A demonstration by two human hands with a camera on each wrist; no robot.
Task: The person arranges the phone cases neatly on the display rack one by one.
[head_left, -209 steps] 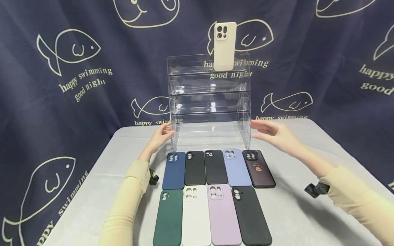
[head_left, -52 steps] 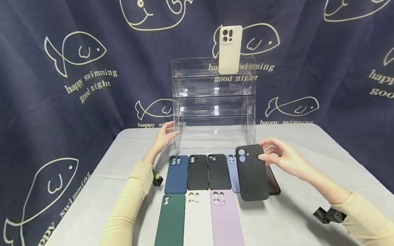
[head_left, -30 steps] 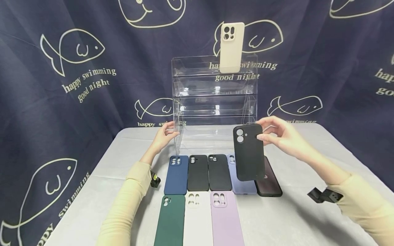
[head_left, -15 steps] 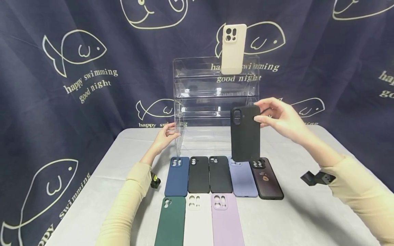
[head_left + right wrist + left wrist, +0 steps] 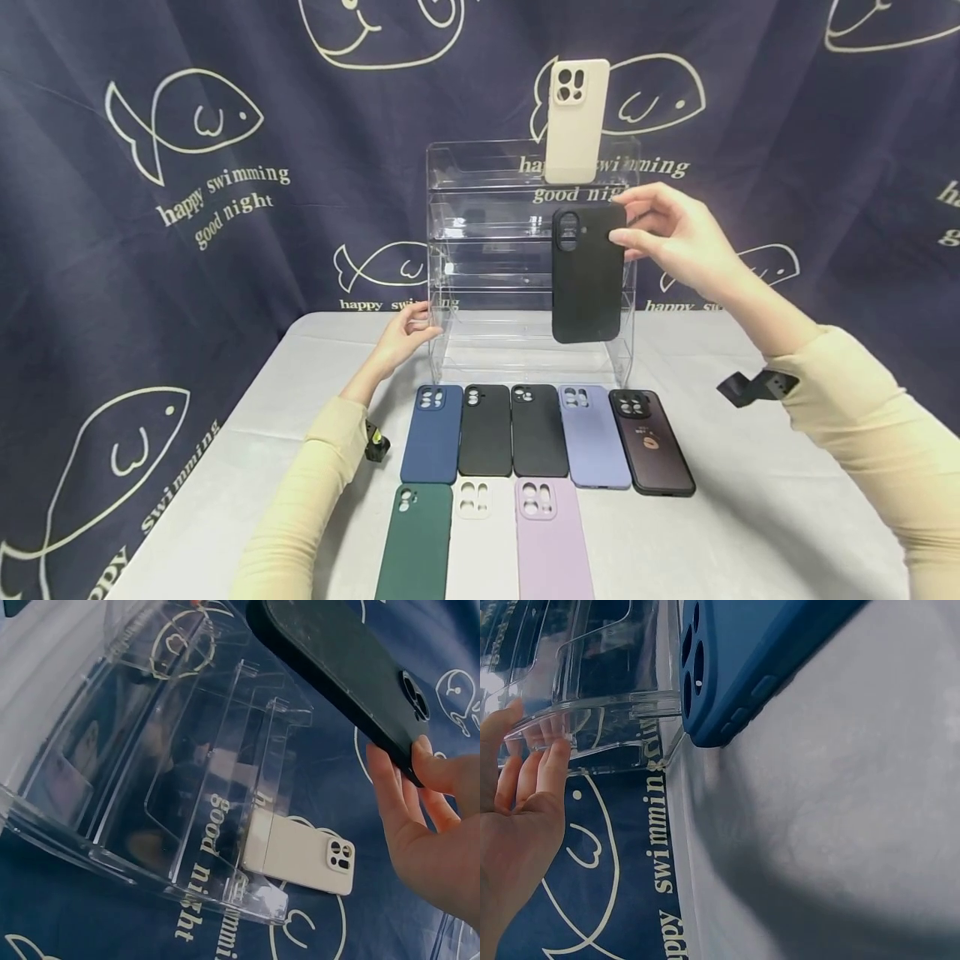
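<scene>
My right hand [image 5: 678, 237] pinches a black phone case [image 5: 588, 283] by its upper right edge, thumb on its back face. The case hangs upright in front of the right half of a clear tiered display rack [image 5: 487, 333]. My left hand [image 5: 401, 337] touches the rack's lower left side; in the left wrist view its fingers and thumb [image 5: 499, 727] curl around the clear side panel. A cream phone case [image 5: 576, 125] stands in the rack's top tier, toward the right. In the right wrist view the held black case [image 5: 337, 675] is apart from the rack.
Before the rack lie a blue case [image 5: 432, 437], two black cases, a periwinkle case [image 5: 597, 442] and a dark patterned case [image 5: 656, 450]. Nearer me are a green case [image 5: 416, 542], a white case [image 5: 486, 550] and a lilac case [image 5: 553, 550]. A dark fish-print curtain [image 5: 210, 250] hangs behind.
My right hand left the rack's side, picked up the black case from the front row's right end and raised it in front of the rack. My left hand has stayed at the rack.
</scene>
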